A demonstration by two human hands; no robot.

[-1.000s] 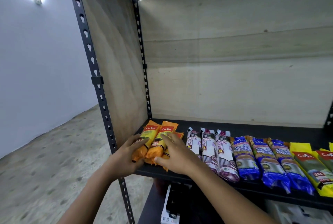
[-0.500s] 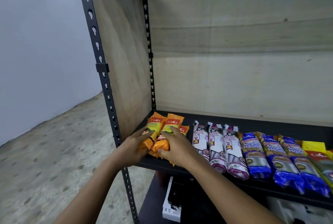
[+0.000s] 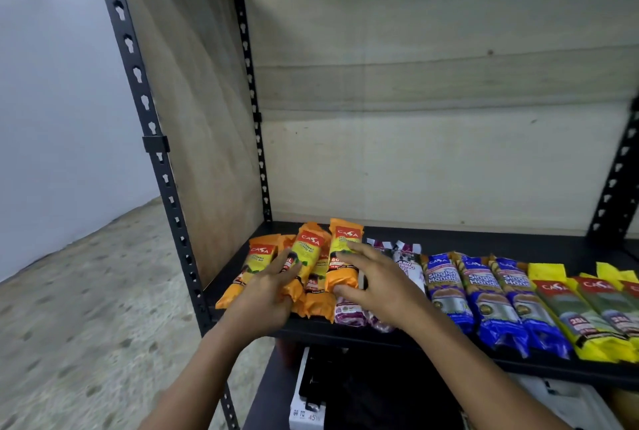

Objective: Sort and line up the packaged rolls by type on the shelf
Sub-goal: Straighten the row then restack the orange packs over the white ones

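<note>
Several orange packaged rolls point(image 3: 261, 258) lie bunched and partly overlapping at the left end of the black shelf point(image 3: 484, 239). My left hand point(image 3: 266, 298) grips a middle orange roll point(image 3: 308, 248). My right hand point(image 3: 380, 282) is closed on the rightmost orange roll point(image 3: 344, 243), thumb at its near end. To the right lie white-and-purple rolls point(image 3: 409, 265), partly hidden by my right hand, then three blue rolls point(image 3: 482, 291) side by side, then yellow-green rolls point(image 3: 567, 308) running out of view.
A black perforated post point(image 3: 155, 153) and a plywood side panel point(image 3: 193, 118) close the shelf's left end; plywood backs it. Bare shelf shows behind the rolls. A white box point(image 3: 304, 409) and dark items sit on the level below. Concrete floor lies to the left.
The orange rolls have been spread out and shifted; the rightmost one now sits farther right, near the white-and-purple rolls. My right hand moved right with it. The camera tilted slightly.
</note>
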